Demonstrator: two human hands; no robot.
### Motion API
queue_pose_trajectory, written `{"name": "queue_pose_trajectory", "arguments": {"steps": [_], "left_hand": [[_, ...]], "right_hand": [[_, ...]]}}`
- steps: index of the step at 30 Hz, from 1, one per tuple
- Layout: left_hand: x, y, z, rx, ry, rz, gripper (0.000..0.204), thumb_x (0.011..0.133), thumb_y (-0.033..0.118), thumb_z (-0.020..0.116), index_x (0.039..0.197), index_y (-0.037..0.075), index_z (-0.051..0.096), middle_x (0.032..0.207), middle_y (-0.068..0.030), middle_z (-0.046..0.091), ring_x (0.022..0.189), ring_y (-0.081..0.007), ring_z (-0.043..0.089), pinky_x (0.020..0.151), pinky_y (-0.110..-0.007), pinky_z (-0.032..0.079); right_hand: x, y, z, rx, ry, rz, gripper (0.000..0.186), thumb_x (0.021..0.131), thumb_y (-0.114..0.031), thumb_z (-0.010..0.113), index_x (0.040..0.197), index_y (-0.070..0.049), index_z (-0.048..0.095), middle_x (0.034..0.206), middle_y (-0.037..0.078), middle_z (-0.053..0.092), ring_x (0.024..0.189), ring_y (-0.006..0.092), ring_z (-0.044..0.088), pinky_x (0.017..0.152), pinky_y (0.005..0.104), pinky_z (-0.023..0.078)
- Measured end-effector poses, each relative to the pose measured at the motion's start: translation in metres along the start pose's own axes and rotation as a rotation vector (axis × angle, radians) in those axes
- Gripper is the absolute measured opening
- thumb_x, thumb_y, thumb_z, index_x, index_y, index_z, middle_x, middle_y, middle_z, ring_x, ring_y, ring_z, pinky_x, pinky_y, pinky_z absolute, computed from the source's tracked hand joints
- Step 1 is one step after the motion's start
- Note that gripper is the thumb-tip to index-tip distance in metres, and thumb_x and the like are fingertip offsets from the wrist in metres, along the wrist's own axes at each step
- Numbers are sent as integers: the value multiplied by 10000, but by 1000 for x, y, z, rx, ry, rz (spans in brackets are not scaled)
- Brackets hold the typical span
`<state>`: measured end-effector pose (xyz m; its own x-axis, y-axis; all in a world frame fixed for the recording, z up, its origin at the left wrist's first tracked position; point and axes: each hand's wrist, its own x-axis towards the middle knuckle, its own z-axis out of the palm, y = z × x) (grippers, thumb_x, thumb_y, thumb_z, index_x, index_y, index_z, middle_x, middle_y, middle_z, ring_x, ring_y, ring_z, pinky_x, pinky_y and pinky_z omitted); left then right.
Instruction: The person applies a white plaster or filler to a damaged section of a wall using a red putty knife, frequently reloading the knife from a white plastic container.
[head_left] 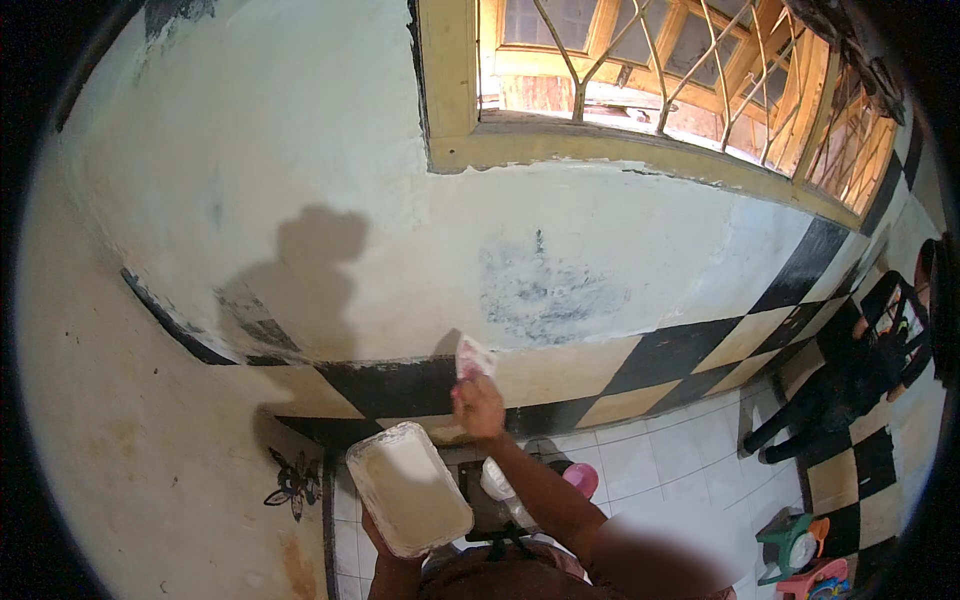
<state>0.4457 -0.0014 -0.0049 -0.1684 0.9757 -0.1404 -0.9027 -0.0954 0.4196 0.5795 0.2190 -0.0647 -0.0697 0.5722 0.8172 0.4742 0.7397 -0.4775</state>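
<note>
My right hand (480, 407) is closed round what looks like a paintbrush (474, 357), its flat end whitish with reddish marks. The flat end is at the lower part of the wall (400, 280), over the border of white paint and black-and-cream checks; I cannot tell whether it touches. In my left hand (380, 532) is a rectangular white paint tray (412, 490), gripped at its lower left side, with most of the fingers hidden. Pale paint covers the tray's inside. Dark patches show through the paint on the wall to the right of the brush.
A yellow-framed window (450, 145) with metal bars is above right. Below my right arm are a white container (495, 480) and a pink bowl (580, 479) near the tiled floor (660, 455). At the right stands a person (850, 385) in dark clothes, near a green stool (775, 550).
</note>
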Motion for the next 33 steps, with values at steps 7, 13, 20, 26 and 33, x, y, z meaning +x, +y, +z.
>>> {"name": "queue_pose_trajectory", "arguments": {"steps": [7,13,20,26,33], "left_hand": [[2,-3,20,-83,-27,-24,605,973,543,368,1435,155,406,1357,-97,531,1175,-312,575,954,-496,509],[5,-17,-4,-83,-20,-38,705,932,605,394,1468,150,355,1404,-157,480,1204,-417,535,994,-605,447],[5,-1,-12,-33,21,-51,602,962,547,367,1419,159,427,1321,-100,555,1149,-316,589,938,-505,512],[17,-19,-10,-57,-13,-81,612,957,552,365,1421,157,428,1318,-101,559,1157,-327,587,947,-522,501],[29,-48,15,-23,-58,-217,630,955,547,347,1420,130,428,1329,-118,550,1177,-337,574,975,-529,479]], "right_hand": [[-5,90,-100,-492,240,227,67,770,1,631,777,-21,568,776,173,547,692,377,546,602,456,446],[-11,148,-61,-331,346,275,75,776,-41,657,823,-32,599,819,161,593,771,367,590,695,429,486],[-13,-19,26,7,19,393,91,779,-54,637,828,-2,581,807,196,567,737,403,561,648,430,469],[2,-16,-97,360,44,376,115,781,2,601,709,-20,515,726,57,556,697,161,568,658,323,493],[67,-103,-191,951,188,1003,133,790,53,651,734,-57,601,775,15,629,684,84,571,625,259,470]]}}
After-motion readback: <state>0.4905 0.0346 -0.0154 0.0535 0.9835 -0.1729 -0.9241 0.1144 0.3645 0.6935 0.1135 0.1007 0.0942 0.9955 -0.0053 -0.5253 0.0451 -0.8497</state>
